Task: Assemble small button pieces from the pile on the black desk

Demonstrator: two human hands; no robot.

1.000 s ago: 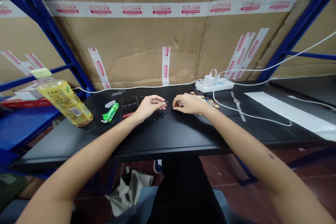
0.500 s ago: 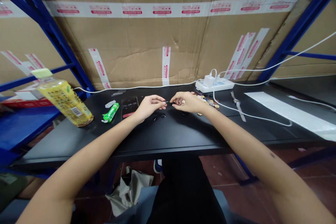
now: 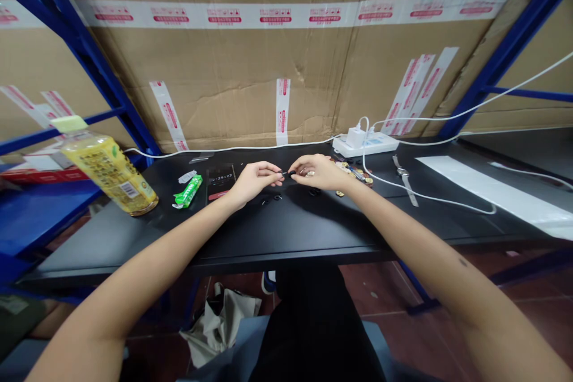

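Note:
My left hand [image 3: 257,182] pinches a thin, silvery pin-like piece [image 3: 284,173] between thumb and fingertips. Facing it, my right hand [image 3: 323,173] holds a small black piece [image 3: 292,173] in its fingertips. The two pieces are very close, and I cannot tell whether they touch. A small pale piece [image 3: 310,173] also shows within the right fingers. On the table below lie several small black rings or clips [image 3: 277,197], with more dark ones [image 3: 314,192] under the right hand. Behind the right wrist is a pile of small tan and brown pieces [image 3: 367,181], partly hidden.
Left of my hands lie a phone [image 3: 220,178] showing a timer, a green wrapper [image 3: 188,190] and a tilted-looking bottle [image 3: 111,170]. A white power strip [image 3: 380,143] with cables, a wristwatch [image 3: 405,179] and a white strip [image 3: 487,191] are on the right. Cardboard [image 3: 233,71] stands behind.
My right fingers have shifted slightly and the thumb sits straighter, so the black piece shows more. The left hand has stayed almost still.

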